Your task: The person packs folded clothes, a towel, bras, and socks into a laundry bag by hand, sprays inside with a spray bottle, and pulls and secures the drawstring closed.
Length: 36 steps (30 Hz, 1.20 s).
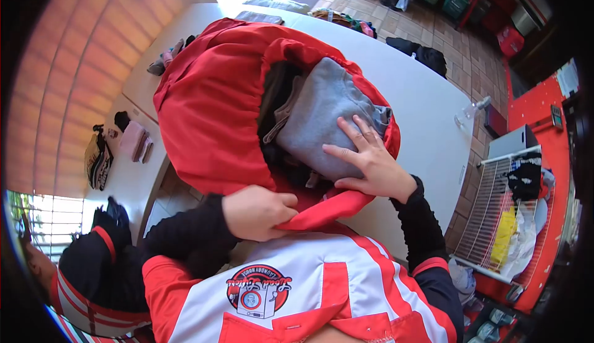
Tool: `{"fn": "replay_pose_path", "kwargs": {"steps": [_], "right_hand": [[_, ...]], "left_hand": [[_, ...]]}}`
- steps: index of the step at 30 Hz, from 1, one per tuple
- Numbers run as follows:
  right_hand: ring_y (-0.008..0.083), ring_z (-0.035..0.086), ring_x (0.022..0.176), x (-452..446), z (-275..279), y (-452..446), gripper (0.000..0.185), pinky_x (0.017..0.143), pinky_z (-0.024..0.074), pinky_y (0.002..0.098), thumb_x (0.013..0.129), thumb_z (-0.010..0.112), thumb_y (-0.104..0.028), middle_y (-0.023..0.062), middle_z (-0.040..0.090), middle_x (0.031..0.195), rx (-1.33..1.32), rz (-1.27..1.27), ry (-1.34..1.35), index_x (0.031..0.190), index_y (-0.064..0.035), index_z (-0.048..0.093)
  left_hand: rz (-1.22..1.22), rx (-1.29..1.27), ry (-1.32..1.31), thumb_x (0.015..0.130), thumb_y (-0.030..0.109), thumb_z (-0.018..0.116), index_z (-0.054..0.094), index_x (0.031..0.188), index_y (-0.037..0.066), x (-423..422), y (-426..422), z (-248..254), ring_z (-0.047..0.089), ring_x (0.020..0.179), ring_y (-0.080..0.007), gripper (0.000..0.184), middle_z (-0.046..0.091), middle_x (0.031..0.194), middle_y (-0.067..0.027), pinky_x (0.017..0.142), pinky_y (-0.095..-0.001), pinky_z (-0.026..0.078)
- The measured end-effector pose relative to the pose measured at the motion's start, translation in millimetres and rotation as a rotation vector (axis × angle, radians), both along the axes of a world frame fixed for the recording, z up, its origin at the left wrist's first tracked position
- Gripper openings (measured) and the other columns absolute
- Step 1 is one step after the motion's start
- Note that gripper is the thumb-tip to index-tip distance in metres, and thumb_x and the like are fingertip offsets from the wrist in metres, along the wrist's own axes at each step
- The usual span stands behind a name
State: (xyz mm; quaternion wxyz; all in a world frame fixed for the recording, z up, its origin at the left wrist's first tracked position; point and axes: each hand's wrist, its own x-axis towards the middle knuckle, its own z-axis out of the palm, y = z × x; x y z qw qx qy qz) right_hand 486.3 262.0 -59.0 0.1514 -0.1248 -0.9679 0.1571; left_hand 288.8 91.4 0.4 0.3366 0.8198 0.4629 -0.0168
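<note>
A large red cloth bag [207,104] lies on the white table [427,129] with its mouth facing me. Inside the mouth is a folded grey garment [315,117], with darker clothes to its left. My left hand [257,212] is closed on the near edge of the bag's opening. With fingers spread, my right hand [374,163] rests on the grey garment, its thumb side near the bag's lower rim.
Folded pink clothes [133,140] and a patterned garment [99,160] lie on the left table. A co-worker [93,281] is at the lower left. A clear bottle [467,115] stands at the table's right edge, near a wire rack [486,213].
</note>
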Motion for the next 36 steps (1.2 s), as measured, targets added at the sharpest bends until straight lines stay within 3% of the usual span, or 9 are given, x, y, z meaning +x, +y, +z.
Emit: {"fn": "replay_pose_path", "kwargs": {"steps": [3,6,8,14,17,23,26,28,36], "right_hand": [[0.0313,0.041,0.117,15.4,-0.5,25.7,0.049,0.097,0.0332,0.0397,0.073,0.069,-0.023,0.0165,0.042,0.127,-0.511,-0.101,0.300,0.116,-0.0067,0.051],[0.0204,0.055,0.089,26.6,-50.4,70.0,0.043,0.077,0.0447,0.0321,0.082,0.060,-0.032,0.0146,0.057,0.099,-0.144,-0.803,0.337,0.109,0.0006,0.052],[0.0142,0.055,0.076,42.9,-92.0,97.6,0.035,0.069,0.0457,0.0284,0.085,0.058,-0.028,0.0092,0.060,0.084,-0.788,-0.664,0.084,0.104,0.0014,0.054],[0.0120,0.056,0.078,64.6,-82.5,99.5,0.028,0.072,0.0466,0.0260,0.091,0.048,-0.025,0.0036,0.060,0.087,-1.937,-0.393,1.027,0.097,0.0012,0.057],[0.0143,0.058,0.082,74.2,-26.7,92.3,0.035,0.076,0.0481,0.0281,0.093,0.042,-0.026,0.0083,0.060,0.097,-1.139,-0.339,0.899,0.110,0.0037,0.049],[0.0099,0.055,0.086,52.8,0.8,105.3,0.029,0.078,0.0447,0.0238,0.085,0.055,-0.021,0.0066,0.060,0.096,-0.757,-0.246,1.015,0.102,0.0026,0.054],[0.0092,0.055,0.084,51.6,-26.1,115.4,0.024,0.075,0.0442,0.0222,0.087,0.054,-0.019,0.0046,0.060,0.094,-1.664,-0.296,1.155,0.102,-0.0010,0.056],[0.0087,0.055,0.081,62.9,-68.5,127.4,0.019,0.072,0.0448,0.0220,0.087,0.053,-0.018,0.0034,0.059,0.091,-1.583,-0.405,0.888,0.100,-0.0050,0.057],[0.0415,0.037,0.109,230.3,-172.7,335.4,0.103,0.094,0.0302,0.0437,0.054,0.078,-0.048,0.0260,0.034,0.120,0.185,-1.719,0.784,0.125,0.0049,0.025]], "left_hand": [[0.029,0.100,-0.235,0.079,0.026,0.059,0.059,0.091,0.007,-11.5,37.8,52.0,0.058,0.067,-0.0261,0.023,0.055,0.077,-0.0097,0.059,-0.0362,0.048],[0.113,0.298,-0.101,0.080,0.029,0.060,0.060,0.093,0.007,0.7,100.3,48.0,0.059,0.075,-0.0261,0.026,0.058,0.082,-0.0101,0.066,-0.0339,0.048],[0.190,0.519,-0.112,0.079,0.033,0.060,0.058,0.099,0.007,19.1,157.4,10.8,0.057,0.087,-0.0272,0.032,0.059,0.090,-0.0110,0.075,-0.0346,0.046],[0.130,0.551,0.192,0.065,0.060,0.060,0.051,0.117,0.016,56.9,170.1,-79.8,0.039,0.115,-0.0385,0.069,0.044,0.123,-0.0160,0.087,-0.0577,0.033],[0.189,0.406,0.243,0.059,0.057,0.062,0.056,0.112,0.016,54.8,160.8,-76.1,0.038,0.115,-0.0414,0.067,0.046,0.118,-0.0158,0.085,-0.0647,0.030],[0.194,0.396,0.231,0.060,0.053,0.065,0.056,0.110,0.015,58.8,169.2,-72.9,0.037,0.116,-0.0410,0.064,0.047,0.118,-0.0152,0.086,-0.0644,0.030],[0.191,0.565,0.122,0.062,0.048,0.067,0.053,0.112,0.009,67.9,165.9,-69.4,0.036,0.118,-0.0392,0.064,0.045,0.122,-0.0147,0.091,-0.0636,0.025],[0.139,0.614,0.115,0.063,0.049,0.067,0.053,0.113,0.011,76.7,152.2,-45.6,0.030,0.124,-0.0365,0.065,0.044,0.125,-0.0126,0.095,-0.0646,0.017],[0.218,0.506,0.182,0.058,0.047,0.068,0.054,0.115,0.020,77.4,128.9,-65.8,0.024,0.128,-0.0331,0.064,0.036,0.133,-0.0101,0.097,-0.0640,0.010]]}}
